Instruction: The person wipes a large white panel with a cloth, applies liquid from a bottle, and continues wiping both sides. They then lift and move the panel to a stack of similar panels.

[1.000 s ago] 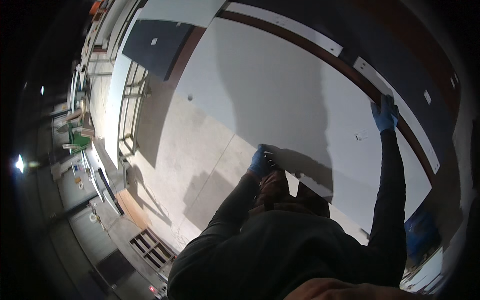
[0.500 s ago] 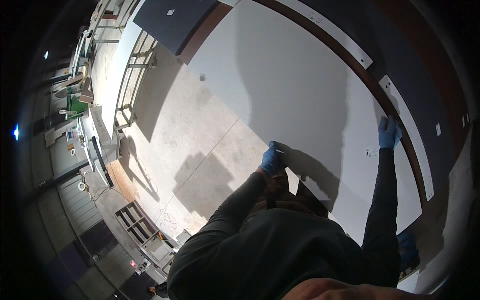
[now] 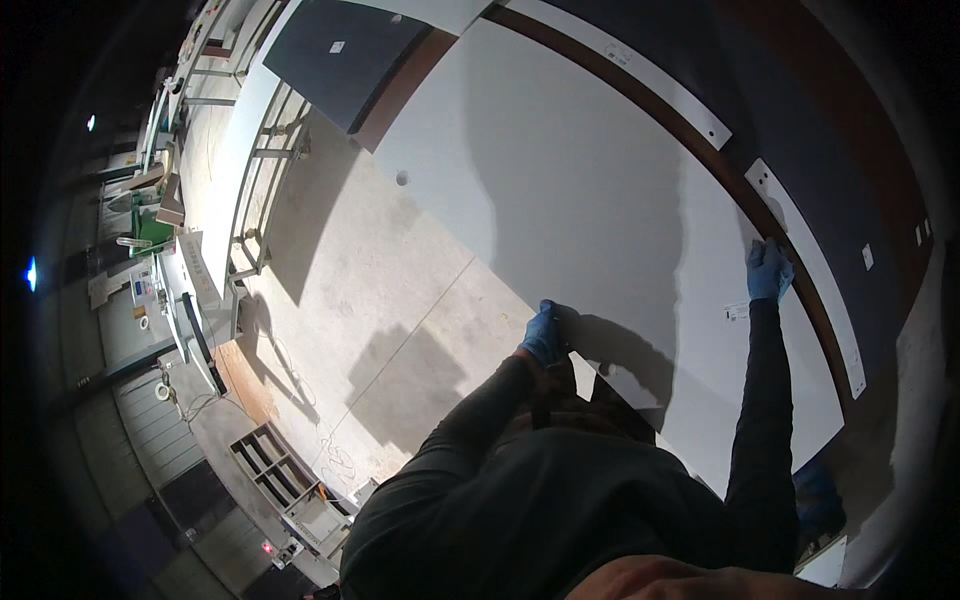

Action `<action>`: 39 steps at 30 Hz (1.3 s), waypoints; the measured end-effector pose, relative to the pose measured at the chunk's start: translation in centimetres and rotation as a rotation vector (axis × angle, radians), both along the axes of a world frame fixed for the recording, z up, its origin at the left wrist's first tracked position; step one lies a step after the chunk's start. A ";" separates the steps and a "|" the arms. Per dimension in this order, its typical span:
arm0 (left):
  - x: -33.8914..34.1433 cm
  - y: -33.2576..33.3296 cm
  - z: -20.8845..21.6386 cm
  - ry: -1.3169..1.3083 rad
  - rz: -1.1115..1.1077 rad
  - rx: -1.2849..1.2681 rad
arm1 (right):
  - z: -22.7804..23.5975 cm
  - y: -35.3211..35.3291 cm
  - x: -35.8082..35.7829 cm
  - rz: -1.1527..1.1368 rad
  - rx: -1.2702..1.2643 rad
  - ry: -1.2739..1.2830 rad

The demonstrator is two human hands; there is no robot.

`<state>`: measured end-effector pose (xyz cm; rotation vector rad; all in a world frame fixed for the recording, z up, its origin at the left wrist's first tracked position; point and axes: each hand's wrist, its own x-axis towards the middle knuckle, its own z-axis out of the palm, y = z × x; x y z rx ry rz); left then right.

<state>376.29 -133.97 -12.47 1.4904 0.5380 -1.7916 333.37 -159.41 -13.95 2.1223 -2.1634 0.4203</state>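
Observation:
A large white panel (image 3: pixel 590 200) lies stretched out in front of me, with a small sticker and a round hole near its left edge. My left hand (image 3: pixel 543 333), in a blue glove, is closed on the panel's near left edge. Over at the opposite long edge, my right hand (image 3: pixel 768 270), also blue-gloved, has its fingers curled at the rim beside a dark brown strip (image 3: pixel 690 135). Its fingertips are partly hidden. My shadow falls across the white surface.
Beyond the strip are narrow white boards (image 3: pixel 810 270) on dark panels (image 3: pixel 800 110). A dark board (image 3: pixel 345 60) sits at the far left end. Metal-framed racks (image 3: pixel 265 170) stand left across the concrete floor (image 3: pixel 400 270). A grey compartment tray (image 3: pixel 270 460) and cables lie lower left.
The whole view has shifted slightly, so the panels appear a little lower. Both hands stay at the same edges of the white panel.

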 end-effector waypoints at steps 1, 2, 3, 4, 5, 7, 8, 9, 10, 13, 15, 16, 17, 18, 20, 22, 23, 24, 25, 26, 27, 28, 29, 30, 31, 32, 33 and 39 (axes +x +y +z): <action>-0.1 0.3 -0.4 0.008 0.026 -0.034 | 0.1 0.0 0.1 0.028 0.006 0.022; -0.2 0.6 -0.7 -0.113 -0.105 -0.177 | 0.1 0.0 0.1 0.017 0.008 0.032; -0.3 1.0 -1.0 -0.250 -0.226 -0.343 | 0.2 0.1 0.2 -0.009 -0.023 0.031; -0.3 1.2 -1.2 -0.264 -0.228 -0.357 | 0.1 0.1 0.1 -0.034 0.043 0.073; -0.3 1.3 -1.4 -0.278 -0.229 -0.370 | 0.1 0.1 0.1 -0.015 0.037 0.093; -0.2 1.5 -1.4 -0.048 0.005 -0.152 | 0.0 0.2 0.0 -0.039 0.023 0.066; -0.2 1.7 -1.2 -0.283 -0.280 -0.303 | 0.1 0.2 0.0 -0.060 0.098 0.060; 0.0 1.6 -1.2 -0.542 -0.520 -0.528 | 0.1 0.2 0.1 -0.019 0.006 0.095; 0.0 1.8 -1.1 -0.531 -0.513 -0.522 | 0.3 0.2 0.3 -0.009 -0.009 0.116; 0.3 1.9 -1.4 -0.038 -0.093 -0.231 | 1.4 0.1 1.4 -0.090 0.091 0.164; 0.3 2.3 -2.0 -0.113 -0.094 -0.273 | 2.4 0.4 2.6 -0.103 0.012 0.240; 0.5 2.4 -2.4 -0.192 -0.241 -0.384 | 2.9 0.5 3.4 -0.157 0.195 0.175; 0.7 2.6 -2.7 -0.270 -0.388 -0.492 | 3.3 1.0 4.2 -0.105 0.189 0.180; 0.9 2.5 -2.9 -0.282 -0.461 -0.534 | 3.5 1.5 5.0 -0.064 0.150 0.191; 1.3 2.4 -3.0 -0.244 -0.528 -0.559 | 3.8 2.9 6.4 -0.056 0.170 0.185; 1.8 2.0 -2.2 -0.091 -0.434 -0.447 | 3.9 4.4 7.4 0.017 0.107 0.179; 2.0 1.7 -1.6 -0.021 -0.385 -0.385 | 3.9 5.2 7.8 -0.002 0.170 0.147; 2.1 1.3 -0.8 0.102 -0.233 -0.202 | 4.0 6.1 8.0 0.020 0.139 0.155; 2.2 1.0 0.1 0.229 -0.066 -0.055 | 4.2 6.9 8.4 0.010 0.186 0.151; 2.3 0.7 0.9 0.098 -0.206 -0.075 | 4.5 7.8 8.5 -0.016 0.269 0.144; 2.4 0.5 1.6 -0.025 -0.329 -0.136 | 4.8 8.8 8.9 0.015 0.223 0.135; 2.7 0.3 2.0 -0.096 -0.407 -0.154 | 5.3 9.8 9.1 0.031 0.206 0.123; 3.0 0.2 2.3 -0.049 -0.376 -0.139 | 5.8 11.0 9.5 0.013 0.257 0.112; 3.5 0.2 2.2 0.048 -0.300 -0.076 | 6.4 12.3 9.9 0.038 0.266 0.097; 4.0 0.3 2.0 0.129 -0.226 -0.027 | 6.8 13.5 10.5 0.055 0.284 0.091; 4.8 0.5 1.5 0.160 -0.234 -0.061 | 7.2 15.1 11.1 0.070 0.296 0.085; 5.6 0.5 0.9 0.179 -0.246 -0.117 | 7.6 16.6 11.6 0.076 0.299 0.082; 9.4 0.4 -0.1 0.147 -0.437 -0.317 | 7.9 25.2 15.0 0.056 0.215 0.008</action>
